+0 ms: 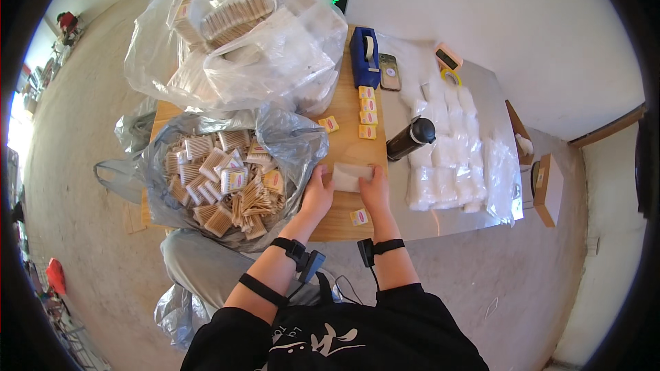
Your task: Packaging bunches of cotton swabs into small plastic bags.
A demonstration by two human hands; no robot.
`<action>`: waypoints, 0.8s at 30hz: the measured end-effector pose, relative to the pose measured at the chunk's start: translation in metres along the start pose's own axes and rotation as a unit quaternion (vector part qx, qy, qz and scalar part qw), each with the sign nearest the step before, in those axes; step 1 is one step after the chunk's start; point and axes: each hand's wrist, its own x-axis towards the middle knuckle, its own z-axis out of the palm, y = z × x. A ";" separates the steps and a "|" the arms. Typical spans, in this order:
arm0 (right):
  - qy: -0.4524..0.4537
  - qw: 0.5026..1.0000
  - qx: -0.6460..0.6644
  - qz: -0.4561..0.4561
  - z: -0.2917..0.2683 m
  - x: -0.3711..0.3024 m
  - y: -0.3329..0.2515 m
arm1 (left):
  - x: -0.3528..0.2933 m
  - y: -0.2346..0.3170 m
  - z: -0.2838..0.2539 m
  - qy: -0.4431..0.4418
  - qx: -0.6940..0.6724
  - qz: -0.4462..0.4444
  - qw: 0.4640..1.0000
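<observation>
Between my two hands lies a small whitish translucent plastic bag (pixel 351 178) on the wooden tabletop. My left hand (pixel 317 192) grips its left edge, with the fingers closed. At its right edge my right hand (pixel 375 191) holds it the same way, fingertips partly hidden. Close by on the left, a grey plastic bag (pixel 302 134) gapes around many loose wooden cotton swabs and small bundles of them (pixel 220 223). A small yellow-and-white packet (pixel 359 217) lies just below my right hand. Beyond my hands, several more such packets (pixel 368 118) form a column, and one (pixel 329 124) lies apart.
A large clear bag of swab bundles (pixel 240 62) stands at the far left. Farther back are a blue tape dispenser (pixel 364 58) and a phone (pixel 390 72). On the right, a dark bottle (pixel 410 139) lies beside stacks of clear plastic bags (pixel 445 151) on the metal surface.
</observation>
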 end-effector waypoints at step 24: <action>-0.075 0.924 -0.316 -0.204 0.030 -0.025 -0.053 | -0.031 0.045 -0.234 0.190 0.333 0.022 0.923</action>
